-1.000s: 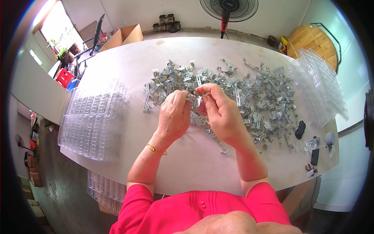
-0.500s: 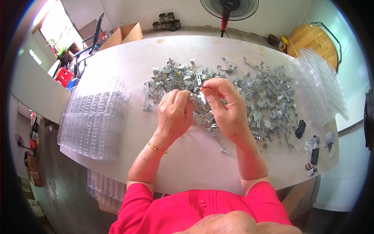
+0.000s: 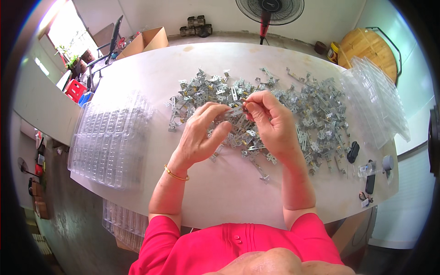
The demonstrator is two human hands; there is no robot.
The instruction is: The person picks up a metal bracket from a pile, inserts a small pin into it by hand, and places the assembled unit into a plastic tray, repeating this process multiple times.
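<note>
A broad heap of small silvery metal brackets (image 3: 321,114), some with brass-coloured bits, covers the middle of the table. My right hand (image 3: 275,123) pinches one small metal bracket (image 3: 236,110) between thumb and fingertips, above the heap's near edge. Most of that bracket's near end is hidden by the fingers. To its left my left hand (image 3: 199,135), with a gold bangle at the wrist, has its thumb spread away from its bent fingers. Nothing shows between them, and its fingertips come close to the held bracket.
Stacked clear plastic trays (image 3: 107,142) stand on the table's left, and more clear trays (image 3: 376,101) lie at the far right. A black oval object (image 3: 353,151), a tape roll (image 3: 388,162) and a black strip-like object (image 3: 370,182) lie near the right edge. A fan (image 3: 270,9) stands beyond.
My left hand has let go of the metal piece, opened, and drawn slightly left. My right hand still pinches the bracket and has shifted a little to the right.
</note>
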